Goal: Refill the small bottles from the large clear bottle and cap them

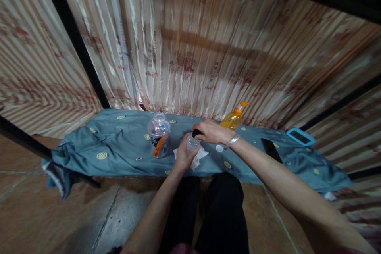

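My left hand [184, 158] is wrapped round a small clear bottle [193, 143] with a pale, see-through body. Over the top of that bottle, my right hand [210, 131] grips a black item [195, 133], maybe a cap or a sponge head; which one I cannot tell. A crumpled white tissue [201, 156] lies on the cloth beneath the bottle. To the left stands a larger clear plastic jar [153, 129] with an orange and black label. A small white round lid [219, 148] rests just below my right wrist.
Behind my right hand stands a yellow pump bottle [232, 119]. A dark phone [271, 150] and a blue-framed digital clock [300, 137] lie toward the right end. Blue-green patterned cloth [119, 143] covers the low bench. Striped curtains [184, 47] and black poles [74, 39] surround it.
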A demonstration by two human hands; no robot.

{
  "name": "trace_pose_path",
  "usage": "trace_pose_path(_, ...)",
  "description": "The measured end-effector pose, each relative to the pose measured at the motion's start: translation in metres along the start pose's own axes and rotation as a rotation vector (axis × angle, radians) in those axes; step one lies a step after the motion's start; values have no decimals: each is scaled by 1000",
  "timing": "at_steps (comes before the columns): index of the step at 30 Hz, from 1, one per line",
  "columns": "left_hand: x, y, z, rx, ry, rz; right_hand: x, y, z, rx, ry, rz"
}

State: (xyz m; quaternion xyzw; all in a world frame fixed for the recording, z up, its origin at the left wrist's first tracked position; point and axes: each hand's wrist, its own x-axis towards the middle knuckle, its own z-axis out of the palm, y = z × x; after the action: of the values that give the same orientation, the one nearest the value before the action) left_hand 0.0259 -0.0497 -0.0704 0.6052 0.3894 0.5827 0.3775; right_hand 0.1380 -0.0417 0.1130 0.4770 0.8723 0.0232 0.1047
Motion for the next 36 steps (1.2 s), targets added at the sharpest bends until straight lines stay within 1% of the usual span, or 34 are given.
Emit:
trace_pose_path(4,1,0,-1,3,-4,34,1,-4,6,-47,32,129)
trace_pose_path(6,1,0,-2,10,-11,31,0,-6,7,-47,48,157)
trace_pose_path(9,2,-1,-3,17,-20,20,-2,-5,4,-10,49,97)
trace_pose_path(12,2,-3,-4,12,-33,25,-2,-5,0,13,19,27)
trace_pose_path(18,1,-8,-5,4,-23,18,3,-12,0,-23,6,85)
trace_pose_path(25,-2,-8,-3,29,-5,-5,-1,-16,10,22,44,138)
trace_pose_path(29,-1,-5,-1,32,1,-16,1,-16,10,110,65,180)
trace_pose_path(32,1,-1,-2,47,19,-20,1,-9,13,237,92,192)
trace_pose_path(34,2,3,-4,69,29,-32,-2,2,24,362,118,193)
trace_pose_path(36,3,8,-5,94,39,-67,-7,13,46,509,145,196)
